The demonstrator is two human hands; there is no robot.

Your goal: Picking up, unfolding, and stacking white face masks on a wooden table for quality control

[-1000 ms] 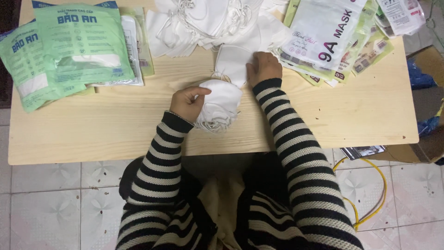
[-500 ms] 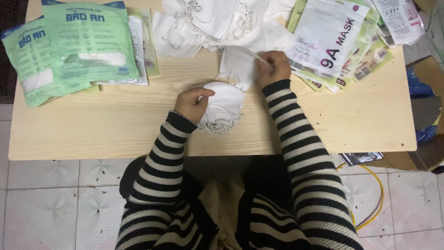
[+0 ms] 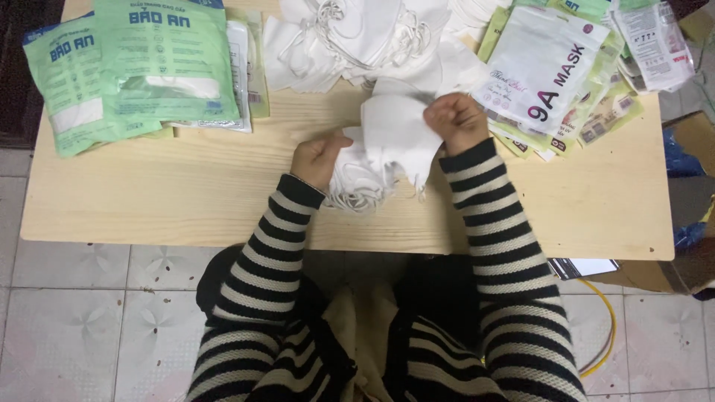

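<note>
Left hand (image 3: 319,158) and right hand (image 3: 456,119), both fisted, gripping soft white folded fabric masks (image 3: 387,145) above pale wooden table (image 3: 186,201).

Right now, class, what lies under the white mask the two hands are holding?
Under the white mask lies a small stack of white masks on the wooden table. The stack's middle is covered.

Table: a pale wooden table (image 3: 149,201) stood square across the view.
Floor: grey patterned tiles (image 3: 82,327), slightly speckled.
Right side: a cardboard box (image 3: 689,141) sat beside the table, and a yellow cable (image 3: 607,335) curled on the tiles.
Light: soft, even.
</note>
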